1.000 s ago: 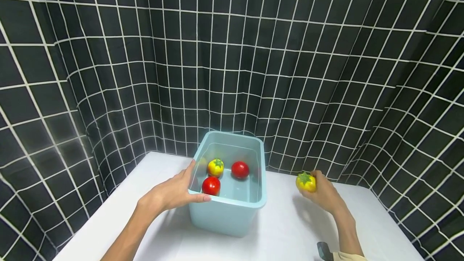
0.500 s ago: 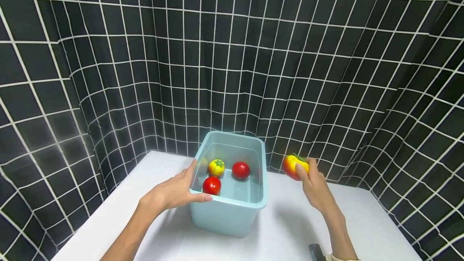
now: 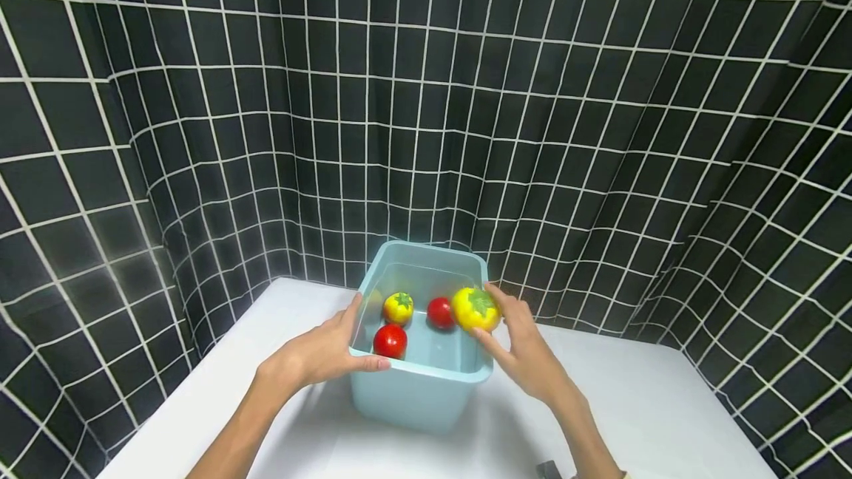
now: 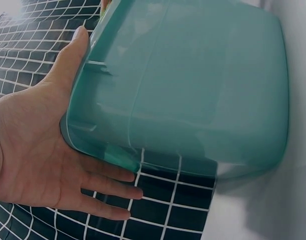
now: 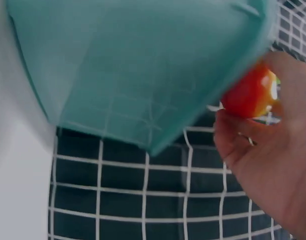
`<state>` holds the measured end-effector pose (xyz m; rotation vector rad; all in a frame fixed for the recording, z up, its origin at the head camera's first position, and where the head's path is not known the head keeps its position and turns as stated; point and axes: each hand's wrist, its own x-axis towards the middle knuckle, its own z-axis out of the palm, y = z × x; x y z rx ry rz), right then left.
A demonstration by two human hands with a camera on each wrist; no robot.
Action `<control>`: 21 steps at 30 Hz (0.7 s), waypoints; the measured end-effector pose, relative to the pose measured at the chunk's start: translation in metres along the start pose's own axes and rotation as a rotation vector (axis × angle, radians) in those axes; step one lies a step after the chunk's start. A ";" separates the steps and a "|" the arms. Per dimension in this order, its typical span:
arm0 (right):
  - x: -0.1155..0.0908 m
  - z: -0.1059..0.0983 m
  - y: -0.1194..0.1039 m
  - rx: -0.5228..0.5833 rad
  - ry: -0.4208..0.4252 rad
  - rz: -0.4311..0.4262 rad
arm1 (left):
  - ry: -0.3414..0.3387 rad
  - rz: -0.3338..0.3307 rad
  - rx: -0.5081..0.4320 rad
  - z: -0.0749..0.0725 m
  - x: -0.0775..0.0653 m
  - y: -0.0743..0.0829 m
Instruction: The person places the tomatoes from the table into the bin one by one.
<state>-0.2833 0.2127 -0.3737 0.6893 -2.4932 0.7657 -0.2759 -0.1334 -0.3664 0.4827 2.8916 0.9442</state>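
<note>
A pale blue plastic bin [image 3: 413,398] stands on the table. My left hand [image 3: 319,353] rests at its near left corner, thumb along the front rim; in the left wrist view the other fingers [image 4: 113,187] stretch out straight beside the wall. Over the bin's right rim, my right hand [image 3: 526,350] pinches a yellow-and-red tomato [image 3: 474,309] with a green leafy top. The right wrist view shows the red underside of this tomato [image 5: 247,92]. Inside the bin lie a yellow tomato [image 3: 398,309] with a green top and two red tomatoes [image 3: 390,341], one partly covered by the held tomato.
A white table [image 3: 639,398] spreads around the bin. Behind it and at both sides hangs a dark cloth [image 3: 426,94] with a white grid. A small dark grey object [image 3: 549,470] shows beside the right forearm at the bottom edge.
My right hand has lifted the yellow-and-red tomato from above the table's right side and carried it left to the bin's right rim. The left hand and the bin stay put.
</note>
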 end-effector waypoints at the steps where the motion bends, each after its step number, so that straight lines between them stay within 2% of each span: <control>1: -0.001 0.002 -0.001 -0.006 -0.013 -0.011 | -0.003 0.002 0.002 0.000 0.000 0.001; 5: -0.003 0.004 0.000 -0.036 -0.033 -0.017 | -0.006 -0.008 0.026 0.002 0.001 0.004; 14: -0.003 -0.008 0.006 -0.026 -0.060 0.072 | -0.021 0.028 0.011 -0.003 0.007 0.001; 18: -0.009 -0.015 0.016 -0.051 -0.089 0.086 | -0.018 0.117 -0.006 -0.006 -0.001 -0.016; 21: -0.015 -0.026 0.037 -0.152 -0.086 0.084 | 0.052 0.197 -0.002 -0.021 -0.013 -0.037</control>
